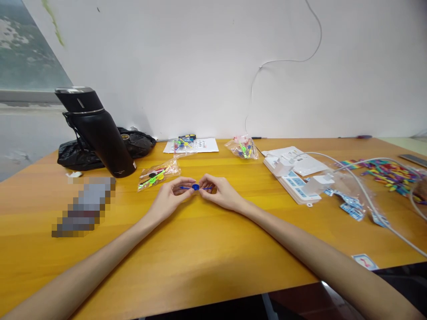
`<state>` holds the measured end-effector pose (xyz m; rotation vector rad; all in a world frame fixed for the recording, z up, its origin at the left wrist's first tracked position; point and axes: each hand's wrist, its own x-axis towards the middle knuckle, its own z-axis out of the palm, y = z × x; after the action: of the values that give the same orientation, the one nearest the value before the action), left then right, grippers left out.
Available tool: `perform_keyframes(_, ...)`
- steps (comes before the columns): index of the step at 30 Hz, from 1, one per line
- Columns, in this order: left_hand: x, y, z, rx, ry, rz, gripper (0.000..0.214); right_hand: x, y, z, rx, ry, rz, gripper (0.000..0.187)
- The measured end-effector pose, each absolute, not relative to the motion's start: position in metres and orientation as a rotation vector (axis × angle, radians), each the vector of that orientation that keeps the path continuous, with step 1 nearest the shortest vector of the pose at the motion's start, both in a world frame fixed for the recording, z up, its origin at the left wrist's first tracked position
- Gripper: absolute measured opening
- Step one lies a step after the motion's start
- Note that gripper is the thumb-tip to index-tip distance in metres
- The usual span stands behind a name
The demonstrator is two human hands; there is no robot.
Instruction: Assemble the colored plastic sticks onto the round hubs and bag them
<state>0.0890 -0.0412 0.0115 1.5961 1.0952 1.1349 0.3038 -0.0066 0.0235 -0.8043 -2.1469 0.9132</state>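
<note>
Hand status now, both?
Left hand: closed, fingertips pinching the small blue piece.
Right hand: closed, fingertips at the small blue piece from the other side.

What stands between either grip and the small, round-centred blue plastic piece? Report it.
Nothing visible: the left grip and the right grip both have fingertips at the small, round-centred blue plastic piece, with no other object between.

One blue disc (196, 187), two adapters (316, 184)
</note>
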Motion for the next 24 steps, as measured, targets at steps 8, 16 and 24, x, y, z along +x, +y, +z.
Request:
perform_keyframes(8,0.0920,-0.0436,0.0134,1.587,1.125,1.130,0.041,0.3034,-0.0066,0.0225,-0.805,-2.151,0.906,0.009)
perform_keyframes(16,0.0893,-0.0376,0.0107,1.508,1.141,1.237,0.043,0.3042,-0.0031,0.0189,-0.897,-2.093,0.892,0.022)
perform_keyframes(24,0.0865,-0.0362,0.0106,1.398,1.143,1.264,0.045,0.3056,-0.0066,0.0224,-0.822,-2.203,1.013,0.027)
